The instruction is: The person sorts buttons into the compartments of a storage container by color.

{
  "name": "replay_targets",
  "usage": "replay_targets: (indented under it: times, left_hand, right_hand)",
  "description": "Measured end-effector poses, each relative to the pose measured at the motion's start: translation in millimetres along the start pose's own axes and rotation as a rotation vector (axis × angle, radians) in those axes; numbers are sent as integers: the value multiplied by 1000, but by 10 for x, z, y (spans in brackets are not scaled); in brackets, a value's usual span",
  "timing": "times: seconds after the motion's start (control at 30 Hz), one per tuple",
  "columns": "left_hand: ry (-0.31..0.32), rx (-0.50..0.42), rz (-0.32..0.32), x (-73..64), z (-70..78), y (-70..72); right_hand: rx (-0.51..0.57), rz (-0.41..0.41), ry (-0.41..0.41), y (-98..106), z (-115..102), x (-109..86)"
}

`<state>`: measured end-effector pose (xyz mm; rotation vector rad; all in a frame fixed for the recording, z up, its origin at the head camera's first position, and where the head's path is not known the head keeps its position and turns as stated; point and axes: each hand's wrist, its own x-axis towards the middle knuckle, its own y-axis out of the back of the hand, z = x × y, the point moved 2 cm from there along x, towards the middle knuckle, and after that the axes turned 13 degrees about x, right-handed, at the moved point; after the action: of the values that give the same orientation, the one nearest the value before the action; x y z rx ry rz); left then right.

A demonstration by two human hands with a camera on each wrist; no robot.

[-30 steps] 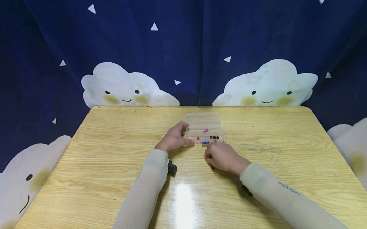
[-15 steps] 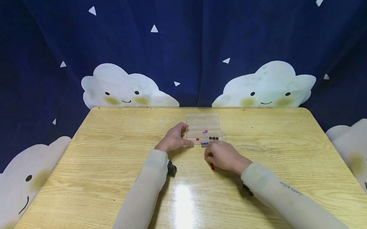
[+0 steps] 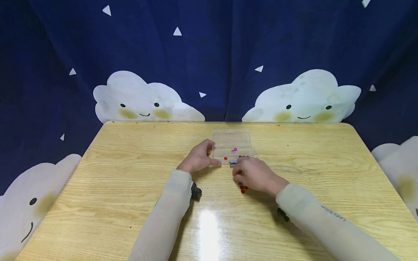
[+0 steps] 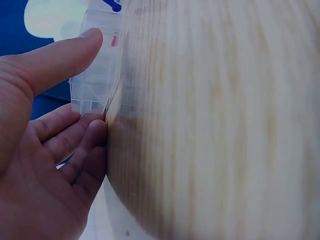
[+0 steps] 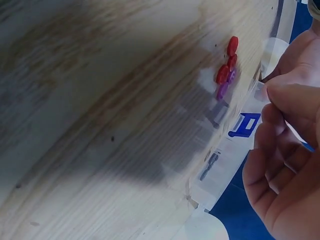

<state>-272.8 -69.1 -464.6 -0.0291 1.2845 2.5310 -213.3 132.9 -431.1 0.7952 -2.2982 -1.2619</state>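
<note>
A clear plastic box (image 3: 231, 138) lies with its lid tipped back at the far middle of the table. My left hand (image 3: 198, 156) holds its left end, thumb along the front and fingers round the side. My right hand (image 3: 254, 174) is over the box's front right, thumb and forefinger tips together, other fingers curled; I cannot tell whether they pinch anything. Several red discs (image 5: 223, 74) and purple discs (image 5: 223, 91) lie on the table below it. Inside the box are a red piece (image 3: 225, 158) and purple pieces (image 3: 234, 150). Dark discs there are mostly hidden by my right hand.
A blue latch (image 5: 245, 125) is on the box's front wall. The wooden table (image 3: 126, 189) ends at a dark blue curtain (image 3: 200, 38) with white clouds. A black wrist device (image 3: 196, 192) is on my left wrist.
My right hand has shifted slightly up towards the box, covering more of the dark discs. More of the red and purple discs on the table now show beneath it. The left hand keeps its place.
</note>
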Motion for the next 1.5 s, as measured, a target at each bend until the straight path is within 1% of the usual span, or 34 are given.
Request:
replay_targets:
  times: [0.27,0.4,0.53,0.7,0.83,1.13,1.3,1.4,1.5]
  left_hand:
    - [3,-4,-8,8,-1,7]
    - [-6,16,-2,18,0,12]
    - [-9,30,1,26,5,13]
    - [-1,31,-8,29,6,5]
    - [4,22,-9,31,5,0]
    - [6,12,-13,20,-4,3]
    - [5,8,-8,10,-4,8]
    - [3,2,-9,1,7,11]
    - [4,4,-10,-1,16,14]
  right_hand:
    - [20,30,-5,49,12,12]
    - [27,35,-19,133,3,25]
    - [37,57,-41,242,27,42]
    - [34,90,-59,364,64,81]
    - [33,104,-62,419,87,130]
    - [23,130,-95,460,182,240]
    - [22,158,-102,468,221,345]
    - [31,171,-127,464,245,401]
    - [45,164,-163,462,263,430]
